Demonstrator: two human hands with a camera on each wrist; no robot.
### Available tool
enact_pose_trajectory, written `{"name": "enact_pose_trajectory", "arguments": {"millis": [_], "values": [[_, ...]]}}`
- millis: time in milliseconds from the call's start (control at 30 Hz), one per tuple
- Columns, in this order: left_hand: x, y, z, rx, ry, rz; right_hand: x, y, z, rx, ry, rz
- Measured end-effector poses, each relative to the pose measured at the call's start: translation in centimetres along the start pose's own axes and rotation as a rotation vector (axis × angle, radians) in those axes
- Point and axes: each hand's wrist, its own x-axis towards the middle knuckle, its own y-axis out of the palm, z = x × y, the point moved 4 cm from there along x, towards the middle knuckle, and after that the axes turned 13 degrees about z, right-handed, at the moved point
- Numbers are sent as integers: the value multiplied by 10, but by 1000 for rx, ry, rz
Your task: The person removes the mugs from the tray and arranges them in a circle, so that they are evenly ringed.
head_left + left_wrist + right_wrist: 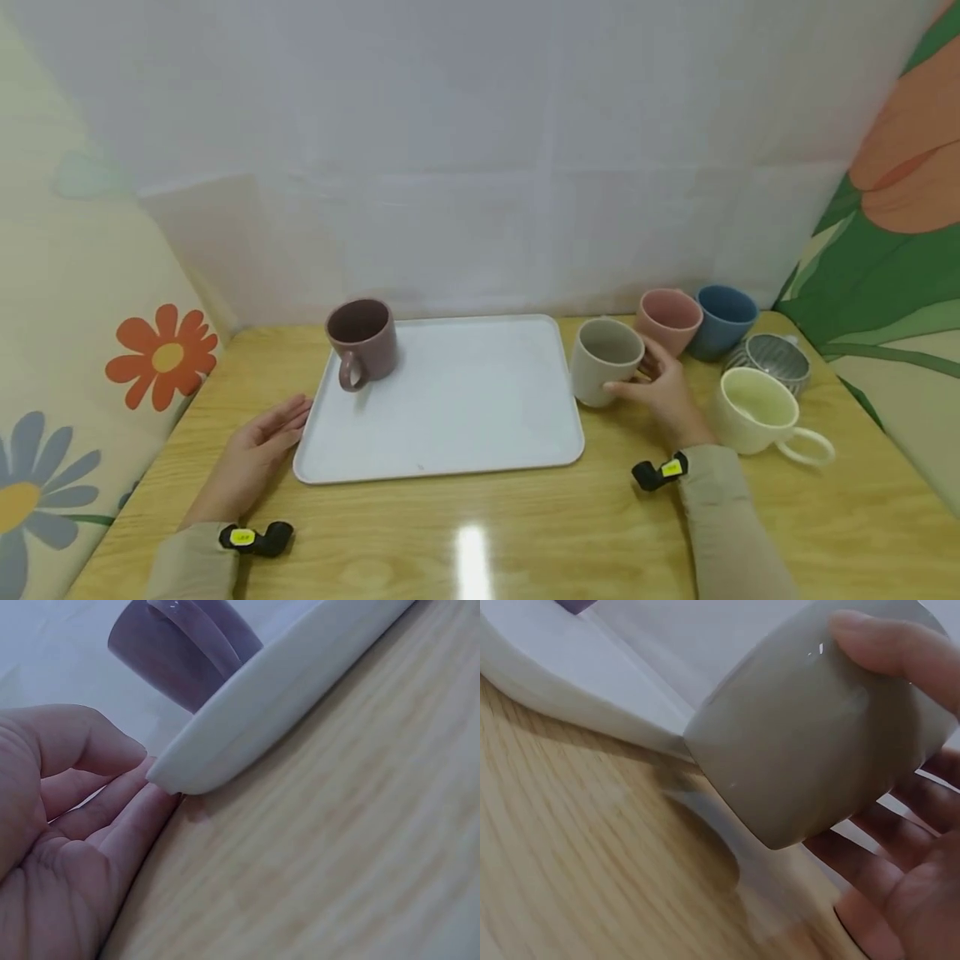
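Observation:
My right hand (663, 396) grips a grey-beige mug (606, 362) from its right side, thumb on the near wall and fingers round the back. In the right wrist view this mug (802, 742) hangs just over the wood, its base close by the edge of the white tray (465, 400). My left hand (255, 454) lies at the tray's left edge, fingers stretched out and fingertips right at the rim; the left wrist view shows its thumb (112, 746) close to the tray corner. A mauve mug (367, 342) stands upright on the tray's back left part, handle toward me.
Right of the grey-beige mug stand a pink mug (670, 321), a blue mug (723, 321), a grey ribbed cup (772, 362) and a pale yellow mug (753, 412) with its handle pointing right. A white cloth (450, 208) hangs behind the wooden table (375, 542).

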Motion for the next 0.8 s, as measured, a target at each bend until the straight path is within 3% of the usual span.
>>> {"name": "enact_pose_trajectory", "arguments": {"millis": [200, 500, 667, 800], "values": [[-2, -2, 2, -94, 58, -4, 1, -3, -5, -21, -10, -2], [1, 1, 0, -98, 41, 11, -7, -13, -11, -37, 0, 3], [-1, 1, 1, -192, 91, 24, -7, -14, -11, -3, -46, 35], [1, 1, 2, -243, 107, 34, -12, -19, -15, 58, -79, 9]]}}
